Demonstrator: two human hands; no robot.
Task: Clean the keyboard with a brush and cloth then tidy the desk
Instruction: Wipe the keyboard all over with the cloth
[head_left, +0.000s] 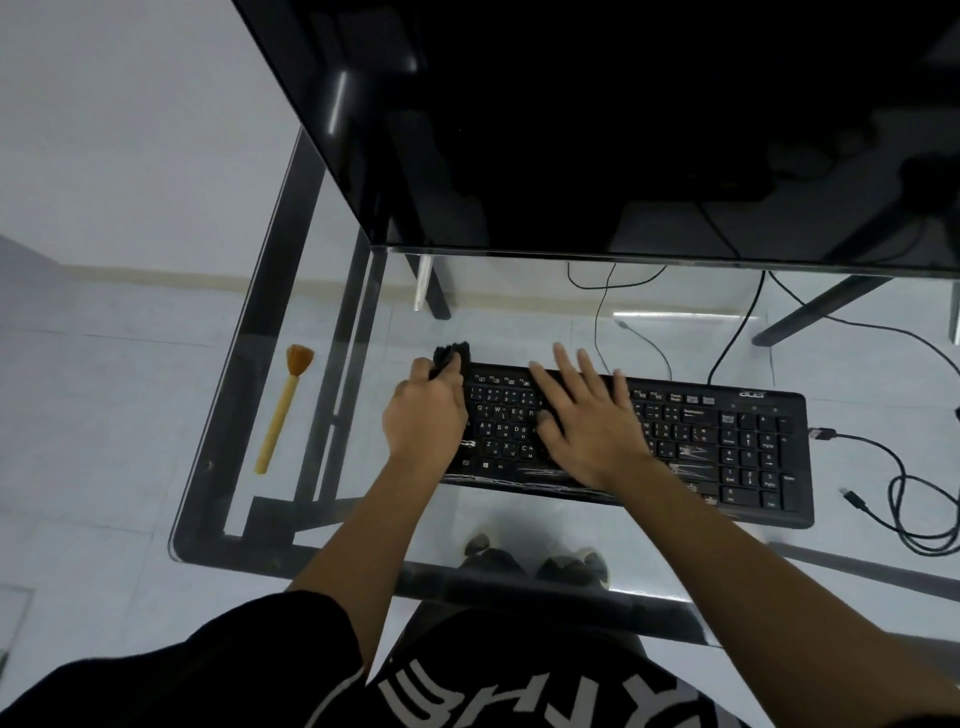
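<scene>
A black keyboard (727, 441) lies on the glass desk (322, 249). My left hand (423, 415) is over the keyboard's left end, closed on a dark cloth (451, 356) that sticks out past its top left corner. Flat on the keys left of the middle rests my right hand (587, 421), fingers spread, holding nothing. A brush (284, 405) with a pale wooden handle and orange-brown bristles lies on the glass to the left, apart from both hands.
A large black monitor (623, 130) stands close behind the keyboard. Loose black cables (904, 499) with free plugs lie on the glass at the right. The desk's rounded front-left corner (182, 545) and dark frame are near. My feet show through the glass.
</scene>
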